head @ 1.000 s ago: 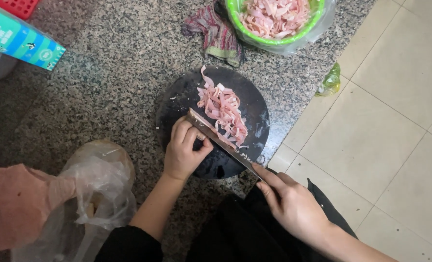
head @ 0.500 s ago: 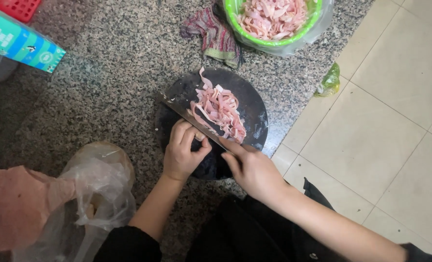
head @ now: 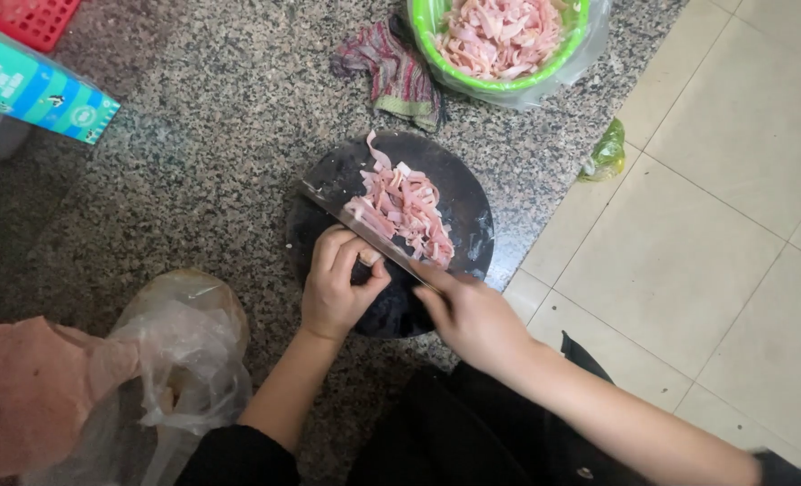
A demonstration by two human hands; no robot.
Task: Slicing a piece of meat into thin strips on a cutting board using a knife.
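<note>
Head view: our 2 hands on round dark board [head: 472, 225]
Right hand [head: 472, 315]: grips knife [head: 355, 227]
Left hand [head: 336, 286]: curled, pins meat [head: 405, 211]

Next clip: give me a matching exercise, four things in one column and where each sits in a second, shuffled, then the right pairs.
Things:
1. green bowl
2. striped cloth
3. clear plastic bag
4. knife

Places:
A. across the dark round board, beside the cut pink strips
B. counter's top edge, full of pink strips
C. bottom left, next to a pink slab
D. between the bowl and the board

Pairs: 1-B, 2-D, 3-C, 4-A. The right hand holds the knife; the left hand is pressed down beside the blade.
</note>
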